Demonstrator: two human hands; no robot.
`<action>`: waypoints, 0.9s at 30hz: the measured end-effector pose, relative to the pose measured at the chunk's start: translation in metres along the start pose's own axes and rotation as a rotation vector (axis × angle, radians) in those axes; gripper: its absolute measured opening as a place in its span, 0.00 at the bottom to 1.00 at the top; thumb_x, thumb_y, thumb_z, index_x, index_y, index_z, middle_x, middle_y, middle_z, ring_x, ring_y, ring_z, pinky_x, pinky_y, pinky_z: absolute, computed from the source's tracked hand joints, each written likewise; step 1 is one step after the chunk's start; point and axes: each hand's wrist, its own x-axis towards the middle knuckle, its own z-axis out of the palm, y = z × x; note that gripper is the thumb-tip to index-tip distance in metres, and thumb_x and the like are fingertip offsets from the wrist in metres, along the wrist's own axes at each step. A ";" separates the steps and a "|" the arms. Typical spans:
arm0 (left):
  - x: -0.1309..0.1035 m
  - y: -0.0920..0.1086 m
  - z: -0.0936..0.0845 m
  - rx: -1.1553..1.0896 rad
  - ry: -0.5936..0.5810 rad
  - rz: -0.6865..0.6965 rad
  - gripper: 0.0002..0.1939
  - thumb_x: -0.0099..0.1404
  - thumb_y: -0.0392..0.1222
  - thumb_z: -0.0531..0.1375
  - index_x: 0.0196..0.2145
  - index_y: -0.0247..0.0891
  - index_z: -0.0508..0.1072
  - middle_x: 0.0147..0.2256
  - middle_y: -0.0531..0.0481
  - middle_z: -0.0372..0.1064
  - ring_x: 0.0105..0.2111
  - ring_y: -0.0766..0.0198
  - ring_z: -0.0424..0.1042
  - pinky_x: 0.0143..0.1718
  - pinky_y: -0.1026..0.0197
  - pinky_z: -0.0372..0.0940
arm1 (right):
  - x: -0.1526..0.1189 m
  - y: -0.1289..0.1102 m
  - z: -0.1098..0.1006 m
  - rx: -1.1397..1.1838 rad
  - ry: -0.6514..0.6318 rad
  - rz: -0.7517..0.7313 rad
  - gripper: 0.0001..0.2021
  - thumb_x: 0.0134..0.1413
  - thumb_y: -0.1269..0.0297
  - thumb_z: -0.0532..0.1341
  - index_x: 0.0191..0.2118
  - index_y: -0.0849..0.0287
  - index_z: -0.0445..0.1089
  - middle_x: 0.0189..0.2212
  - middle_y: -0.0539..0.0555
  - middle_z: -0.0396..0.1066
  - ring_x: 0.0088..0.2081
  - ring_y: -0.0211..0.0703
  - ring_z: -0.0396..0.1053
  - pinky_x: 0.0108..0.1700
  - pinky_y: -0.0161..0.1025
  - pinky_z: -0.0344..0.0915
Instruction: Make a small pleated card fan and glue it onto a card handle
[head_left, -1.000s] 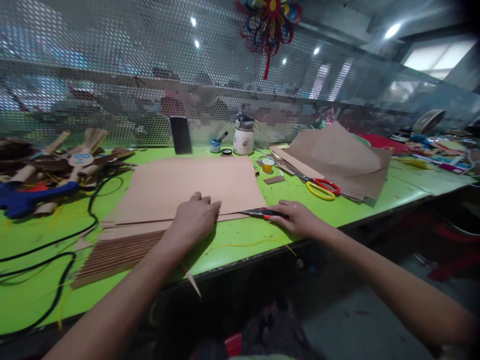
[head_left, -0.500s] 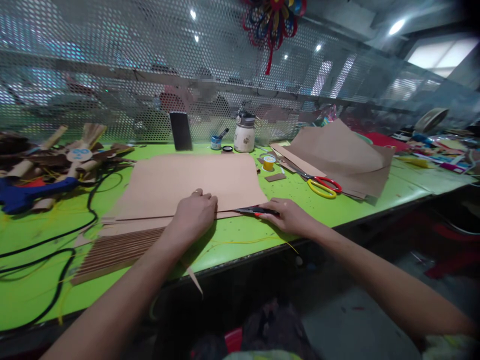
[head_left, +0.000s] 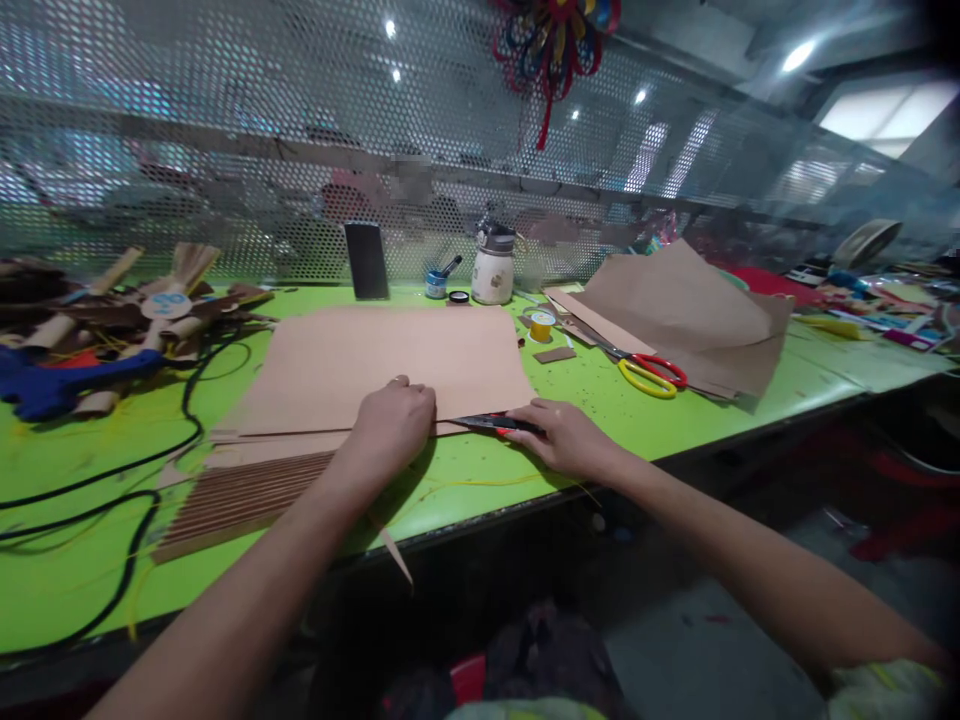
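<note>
A large light-brown paper sheet (head_left: 390, 350) lies flat on the green table (head_left: 600, 420), folded along its near edge. My left hand (head_left: 394, 415) rests on that near edge with curled fingers, gripping the paper; its fingertips are partly hidden. From the right, my right hand (head_left: 555, 435) is closed around a slim black pointed cutting tool (head_left: 484, 423) with red parts. Its dark blade lies along the near fold, the tip pointing at my left hand. Under my left forearm sits a stack of pleated brown paper (head_left: 247, 500).
Red-and-yellow-handled scissors (head_left: 652, 375) lie by brown paper sheets (head_left: 675, 310) at right. A yellow thread spool (head_left: 541, 325), a white bottle (head_left: 493, 268) and a phone (head_left: 366, 260) stand behind. A blue glue gun (head_left: 75, 380) and black cord (head_left: 191, 395) are at left.
My right hand and the cutting tool have moved left along the near fold, closer to my left hand. My left hand stays on the paper. The view has shifted slightly.
</note>
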 end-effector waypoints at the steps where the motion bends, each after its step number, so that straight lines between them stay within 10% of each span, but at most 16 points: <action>1: 0.000 0.000 0.001 -0.002 0.000 0.000 0.13 0.67 0.30 0.53 0.38 0.33 0.78 0.35 0.35 0.77 0.40 0.45 0.72 0.31 0.54 0.58 | -0.003 0.000 -0.001 0.011 -0.003 -0.003 0.14 0.70 0.60 0.61 0.54 0.60 0.77 0.45 0.62 0.80 0.44 0.52 0.77 0.47 0.44 0.69; 13: 0.012 -0.021 0.019 0.007 0.077 -0.020 0.14 0.71 0.39 0.51 0.41 0.37 0.77 0.33 0.37 0.76 0.36 0.46 0.73 0.29 0.55 0.55 | -0.016 0.010 -0.008 0.063 0.005 0.029 0.14 0.69 0.59 0.62 0.53 0.58 0.78 0.45 0.60 0.82 0.44 0.52 0.78 0.47 0.44 0.70; 27: 0.002 -0.030 0.001 -0.079 -0.016 0.032 0.08 0.58 0.35 0.58 0.34 0.43 0.75 0.43 0.44 0.78 0.42 0.48 0.71 0.33 0.56 0.59 | -0.038 0.027 -0.016 0.102 0.077 0.148 0.14 0.68 0.57 0.61 0.49 0.59 0.80 0.43 0.61 0.82 0.42 0.53 0.79 0.46 0.46 0.72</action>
